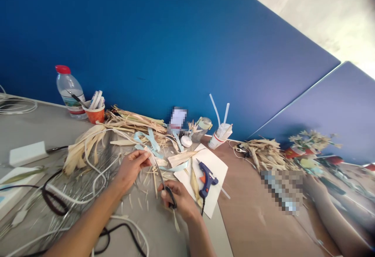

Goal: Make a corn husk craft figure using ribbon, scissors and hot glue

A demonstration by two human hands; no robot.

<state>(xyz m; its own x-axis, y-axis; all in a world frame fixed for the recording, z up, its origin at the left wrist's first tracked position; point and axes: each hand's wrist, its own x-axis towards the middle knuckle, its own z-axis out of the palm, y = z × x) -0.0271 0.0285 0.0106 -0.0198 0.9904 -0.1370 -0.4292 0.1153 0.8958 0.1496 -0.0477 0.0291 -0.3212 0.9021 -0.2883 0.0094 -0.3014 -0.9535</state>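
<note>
My right hand (pixel 181 199) is closed round the black handles of a pair of scissors (pixel 160 173), whose blades point up and away toward my other hand. Between the fingertips of my left hand (pixel 131 168) is a thin pale strip of dried husk (pixel 149 155), beside the scissor tips. Whether the blades touch the strip, I cannot tell. A narrow bit of husk (pixel 176 223) hangs below my right hand. Just right of that hand, a blue glue gun (pixel 208 179) lies on a white sheet (pixel 218 167). Light-blue ribbon (pixel 150 141) lies beyond my left hand.
Dried husks (pixel 134 120) are heaped against the blue partition (pixel 164 54). A water bottle (pixel 69 93), an orange cup (pixel 95 113) and a white cup (pixel 217 138) stand along it. Cables (pixel 96 194) and thin wires cover the left side. Another person's arm (pixel 331 210) rests at right.
</note>
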